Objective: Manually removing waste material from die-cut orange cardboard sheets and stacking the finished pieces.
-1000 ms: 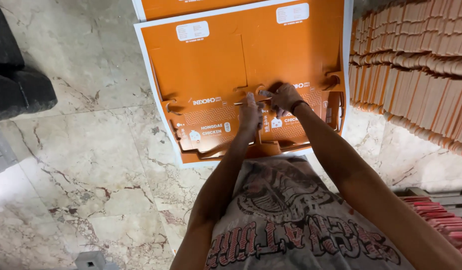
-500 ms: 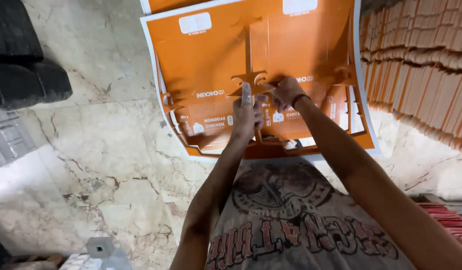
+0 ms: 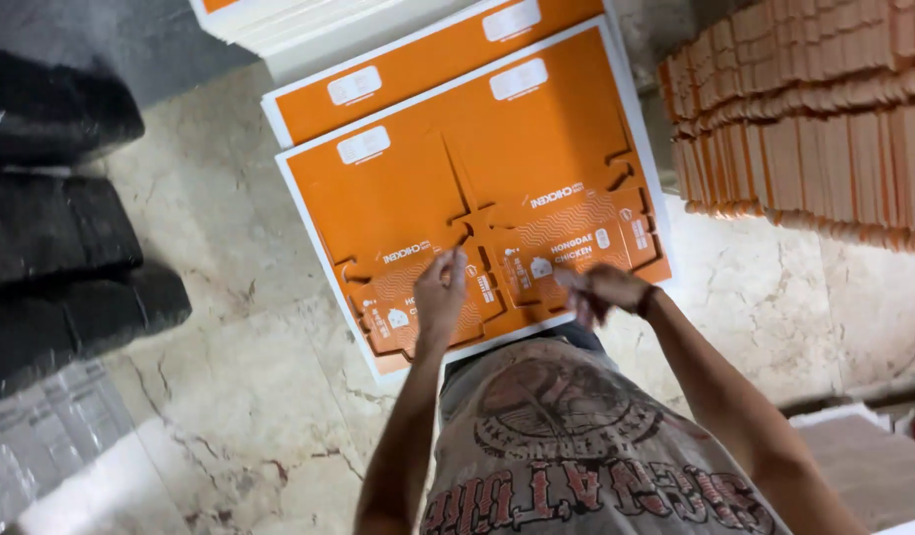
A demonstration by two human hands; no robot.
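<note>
A large orange die-cut cardboard sheet with a white border lies flat on the marble floor in front of me. My left hand rests on its near part beside the centre cut, fingers pinched together on the printed card. My right hand hovers over the sheet's near edge; it is blurred with the fingers curled, and I cannot tell whether it grips anything. Both forearms reach out from above my printed grey shirt.
A second orange sheet pokes out behind the first, and a white stack lies behind that. Rows of folded orange card pieces fill the right side. Black bundles lie at the left, with clear plastic wrapping at the lower left.
My hands were close together at the sheet's centre cut; now they are apart, the right one moved right and nearer me. The view has tilted, so the sheet appears slanted.
</note>
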